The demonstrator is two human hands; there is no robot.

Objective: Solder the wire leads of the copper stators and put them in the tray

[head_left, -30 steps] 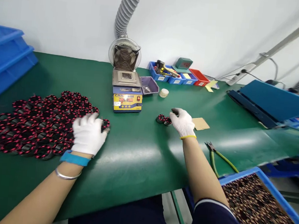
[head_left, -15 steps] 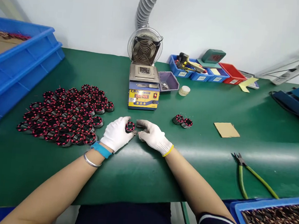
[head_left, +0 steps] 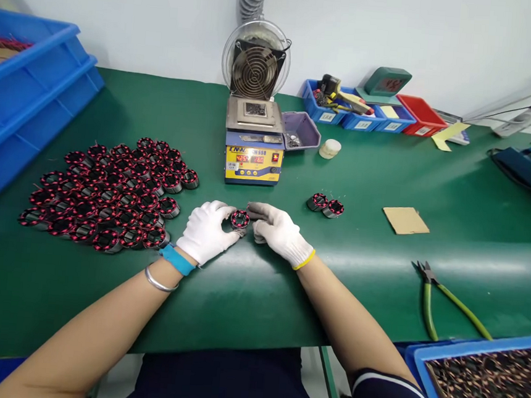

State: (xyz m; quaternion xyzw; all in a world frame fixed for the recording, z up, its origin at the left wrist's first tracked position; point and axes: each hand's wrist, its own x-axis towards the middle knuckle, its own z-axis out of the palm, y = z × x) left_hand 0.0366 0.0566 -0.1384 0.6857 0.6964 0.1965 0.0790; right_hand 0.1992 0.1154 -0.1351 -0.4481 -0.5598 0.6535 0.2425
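My left hand (head_left: pixel 209 231), in a white glove, grips a small ring-shaped motor stator (head_left: pixel 240 220) with a dark core and red-and-black windings between thumb and fingers. Close by on the stator's right is my gloved right hand (head_left: pixel 278 232), its thumb and fingers drawn together at the ring's side. Whether a thin wire lies in those fingertips is too small to tell. A large group of similar stators (head_left: pixel 108 194) stands on the green table (head_left: pixel 238 302) left of my hands. Two more stators (head_left: pixel 325 205) stand to the right.
A solder pot (head_left: pixel 253 154) with a fan (head_left: pixel 257 71) behind it stands ahead of my hands. Green-handled cutters (head_left: pixel 429 294) and a cardboard square (head_left: pixel 405 220) lie at right. Blue crates (head_left: pixel 33 92) rise at left; a blue tray (head_left: pixel 423 361) of parts sits at lower right.
The stator and my left hand have shifted slightly right, and my right hand's fingers have come up to the ring. The camera view has tilted a little downward.
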